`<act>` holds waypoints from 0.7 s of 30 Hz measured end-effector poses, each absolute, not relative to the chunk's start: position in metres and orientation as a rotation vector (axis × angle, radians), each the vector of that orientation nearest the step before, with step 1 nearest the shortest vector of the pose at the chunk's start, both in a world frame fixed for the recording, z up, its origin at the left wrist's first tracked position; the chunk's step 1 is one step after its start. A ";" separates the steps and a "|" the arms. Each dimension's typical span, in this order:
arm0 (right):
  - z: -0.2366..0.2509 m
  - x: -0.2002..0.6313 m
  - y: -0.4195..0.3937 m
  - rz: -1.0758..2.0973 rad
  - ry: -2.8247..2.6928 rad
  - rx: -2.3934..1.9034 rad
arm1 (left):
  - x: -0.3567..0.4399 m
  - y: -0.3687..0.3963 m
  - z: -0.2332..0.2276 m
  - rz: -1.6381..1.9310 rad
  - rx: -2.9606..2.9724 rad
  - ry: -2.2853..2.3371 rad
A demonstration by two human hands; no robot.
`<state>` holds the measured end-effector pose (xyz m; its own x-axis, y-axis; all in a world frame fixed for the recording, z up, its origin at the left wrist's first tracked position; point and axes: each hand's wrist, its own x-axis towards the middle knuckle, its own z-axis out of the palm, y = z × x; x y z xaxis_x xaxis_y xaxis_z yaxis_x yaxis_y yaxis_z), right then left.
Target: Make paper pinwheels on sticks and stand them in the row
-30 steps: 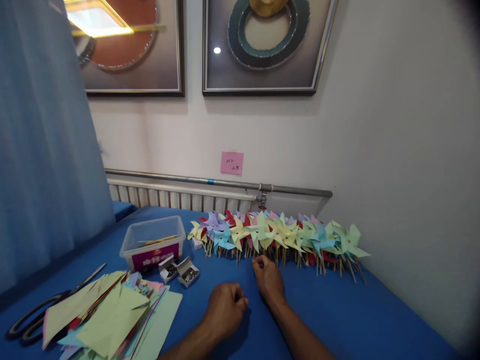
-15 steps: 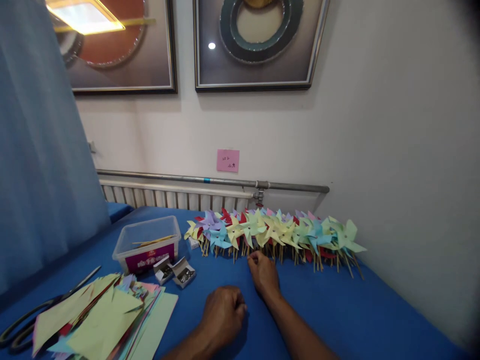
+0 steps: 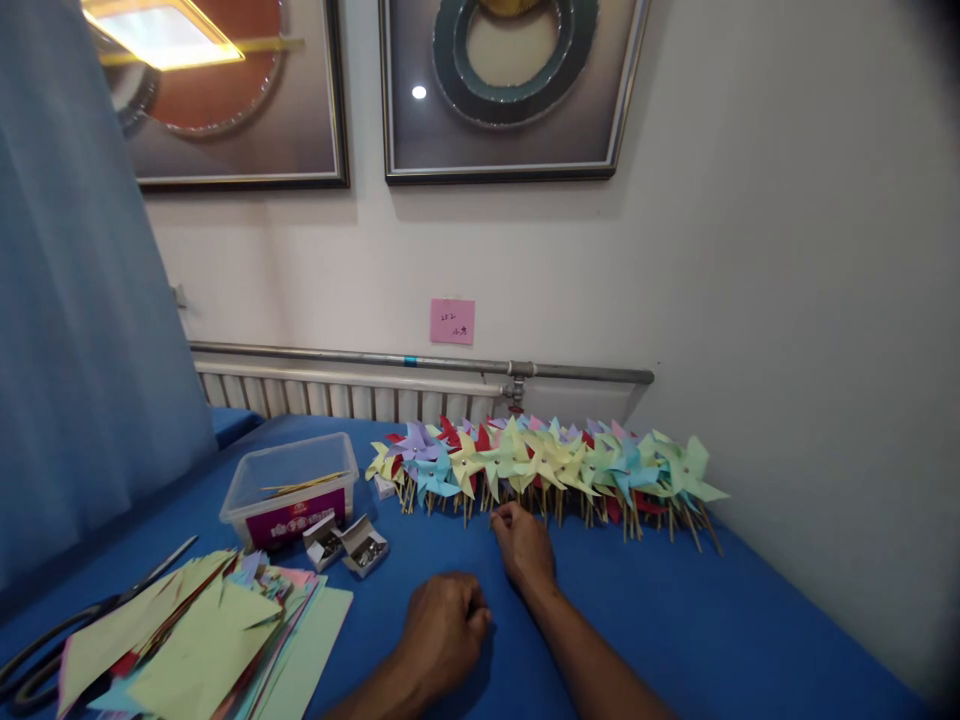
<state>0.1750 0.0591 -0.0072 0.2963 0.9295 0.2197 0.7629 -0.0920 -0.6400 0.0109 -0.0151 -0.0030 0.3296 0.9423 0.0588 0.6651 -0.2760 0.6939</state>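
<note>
My left hand (image 3: 444, 632) rests on the blue tabletop, its fingers curled into a loose fist with nothing showing in them. Farther forward, my right hand (image 3: 523, 545) lies closed, fingertips drawn together just in front of the pinwheel sticks. No object sticks out of it. Beyond it a long row of paper pinwheels (image 3: 547, 455) in yellow, green, blue, purple and red lies on the table, with their wooden sticks toward me. Left of my hands, two small open boxes (image 3: 365, 549) hold shiny metal pins.
A clear plastic tub (image 3: 247, 480) with thin wooden sticks (image 3: 307, 484) stands behind the boxes. Coloured paper sheets (image 3: 206, 640) are piled at front left, beside large black-handled scissors (image 3: 105, 610). A blue curtain (image 3: 90, 300) hangs at left; a radiator (image 3: 337, 395) runs along the wall.
The whole view has shifted very slightly. Both hands keep their closed pose and place on the table.
</note>
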 end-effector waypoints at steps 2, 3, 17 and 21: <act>-0.008 0.175 0.059 0.314 -1.510 -1.899 | 0.011 -0.015 -0.003 0.641 2.032 1.405; -0.008 0.175 0.058 0.310 -1.512 -1.899 | 0.011 -0.015 -0.004 0.644 2.031 1.404; -0.002 0.168 0.042 0.154 -1.636 -1.818 | 0.009 -0.013 -0.005 0.644 2.057 1.384; 0.010 0.156 0.015 0.145 -1.742 -1.595 | 0.008 -0.014 -0.003 0.630 2.119 1.368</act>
<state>0.1556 0.0145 0.0096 0.0649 0.8933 0.4447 0.8076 0.2147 -0.5492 0.0083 -0.0143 -0.0034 0.3768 0.9214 0.0954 0.6717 -0.3427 0.6568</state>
